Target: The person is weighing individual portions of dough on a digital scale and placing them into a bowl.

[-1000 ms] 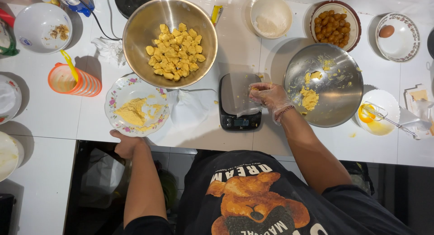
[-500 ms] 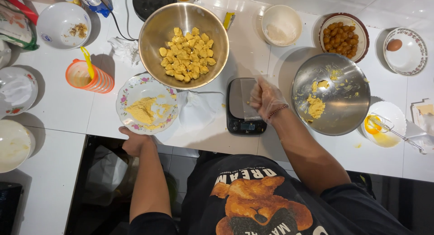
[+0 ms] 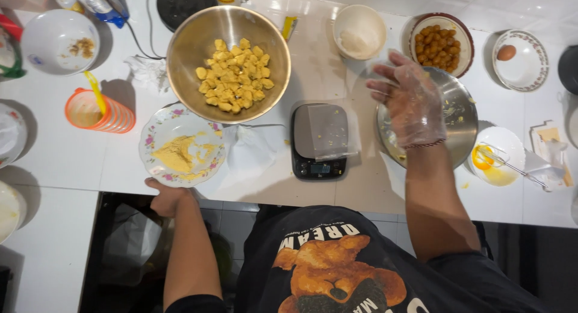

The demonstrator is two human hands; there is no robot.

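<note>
Steel bowl (image 3: 465,117) lies under the gloved right hand (image 3: 412,102) — fingers spread wide, holding nothing.

Kitchen scale (image 3: 320,139), orange cup (image 3: 99,112), bowl of fried balls (image 3: 442,44), egg dish (image 3: 520,58), whisk plate (image 3: 497,156)

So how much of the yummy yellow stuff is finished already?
Many yellow pieces already sit in the big steel bowl. The gloved right hand hovers open above a second steel bowl holding only scraps. The left hand grips the counter edge by a floral plate of yellow powder.
</note>
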